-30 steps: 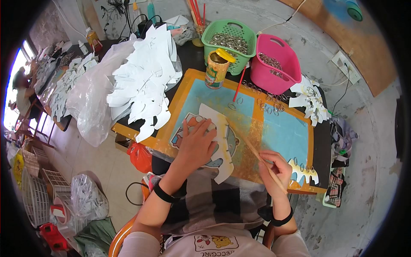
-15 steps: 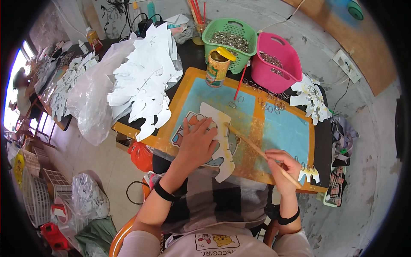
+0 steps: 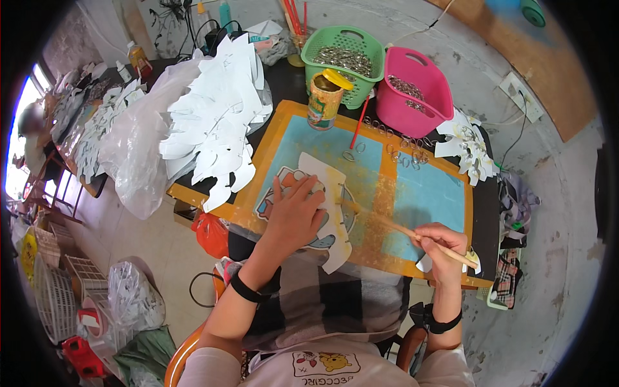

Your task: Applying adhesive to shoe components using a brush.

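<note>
My left hand (image 3: 293,213) lies flat, fingers spread, on a printed, colourful cut-out (image 3: 324,243) and the edge of a white shaped sheet (image 3: 333,219) that partly covers it. Yellowish smears run along the right side of that white sheet. In my right hand (image 3: 442,250) is a long wooden-handled brush (image 3: 400,228), held pinched like a pen. Its blurred tip is at the white sheet's right edge. Under and beside my right hand, small white cut pieces (image 3: 474,258) show in part.
A blue board with orange borders (image 3: 425,200) covers the table front. Behind it stand an open jar (image 3: 324,103), a green basket (image 3: 358,84) and a pink basket (image 3: 422,116), both holding metal rings. Loose rings (image 3: 406,155) lie before them. White cut sheets (image 3: 213,116) pile up left.
My right hand has shifted right, and the brush tip has moved down along the white sheet's edge. My left hand stays nearly in place.
</note>
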A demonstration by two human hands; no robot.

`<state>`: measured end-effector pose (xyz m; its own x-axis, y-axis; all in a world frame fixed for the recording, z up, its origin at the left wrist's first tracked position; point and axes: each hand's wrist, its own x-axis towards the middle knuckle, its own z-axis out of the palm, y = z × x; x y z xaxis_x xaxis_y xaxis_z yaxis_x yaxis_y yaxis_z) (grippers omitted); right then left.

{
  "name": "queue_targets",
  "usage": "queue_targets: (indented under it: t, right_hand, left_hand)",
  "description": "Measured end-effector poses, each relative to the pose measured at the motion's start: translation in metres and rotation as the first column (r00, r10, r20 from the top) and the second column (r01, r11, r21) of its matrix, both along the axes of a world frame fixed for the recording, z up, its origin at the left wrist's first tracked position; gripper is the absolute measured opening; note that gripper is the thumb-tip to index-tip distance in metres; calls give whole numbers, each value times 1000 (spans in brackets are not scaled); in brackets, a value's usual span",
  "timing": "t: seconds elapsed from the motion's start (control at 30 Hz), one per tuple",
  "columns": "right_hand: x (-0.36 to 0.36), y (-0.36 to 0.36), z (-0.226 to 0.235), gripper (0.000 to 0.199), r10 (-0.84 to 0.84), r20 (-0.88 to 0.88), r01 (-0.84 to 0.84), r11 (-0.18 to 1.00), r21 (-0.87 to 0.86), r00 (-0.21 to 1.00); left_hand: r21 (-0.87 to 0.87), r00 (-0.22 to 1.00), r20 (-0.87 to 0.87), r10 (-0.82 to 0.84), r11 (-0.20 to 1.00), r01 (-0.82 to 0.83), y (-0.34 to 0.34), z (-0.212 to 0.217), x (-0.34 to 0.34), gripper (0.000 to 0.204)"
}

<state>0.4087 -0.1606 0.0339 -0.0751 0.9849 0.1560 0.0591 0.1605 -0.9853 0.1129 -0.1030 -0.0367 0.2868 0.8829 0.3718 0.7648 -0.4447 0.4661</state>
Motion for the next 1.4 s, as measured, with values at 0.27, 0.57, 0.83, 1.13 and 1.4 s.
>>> queue_targets:
  t: [0.27,0.57,0.83,1.13,1.4]
  right_hand:
    - [14,-2,5,15,49,-157,-45,999,29,986]
    - [13,-5,0,18,19,-114,-15,999,32,993]
    - [18,-15,24,12,70,210,-91,991,94,975]
    - [-30,43,150,21,-321,104,250,871,424,941]
    - [-125,168,131,23,-183,226,75,907,415,957]
  left_hand:
    - [-42,1000,-3,-21,999,21,-2,7,-2,35]
    - [-70,999,-36,-28,997,25,-4,11,-2,44]
    - [-44,999,-27,-37,998,36,-6,9,-2,43]
    - [1,999,-18,-34,999,34,-11,12,0,39]
    - [108,998,-62,9,994,-2,-17,12,4,28]
